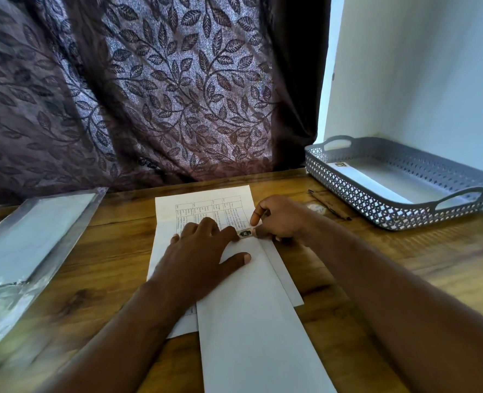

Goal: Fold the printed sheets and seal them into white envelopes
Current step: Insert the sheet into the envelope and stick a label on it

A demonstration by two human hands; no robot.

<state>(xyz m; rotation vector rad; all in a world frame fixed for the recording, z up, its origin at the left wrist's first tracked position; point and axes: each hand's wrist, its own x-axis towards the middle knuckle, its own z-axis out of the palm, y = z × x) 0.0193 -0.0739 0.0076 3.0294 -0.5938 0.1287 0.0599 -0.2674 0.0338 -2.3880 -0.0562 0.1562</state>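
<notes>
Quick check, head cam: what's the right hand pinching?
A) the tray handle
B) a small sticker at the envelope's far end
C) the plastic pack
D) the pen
B: the right hand pinches the small sticker at the far end of the envelope, while the pen lies untouched on the table beside the tray.

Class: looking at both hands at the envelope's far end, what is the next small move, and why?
Probably press the small sticker down flat on the white envelope: the right hand pinches its edge there, while the left hand lies flat, steadying the envelope.
</notes>
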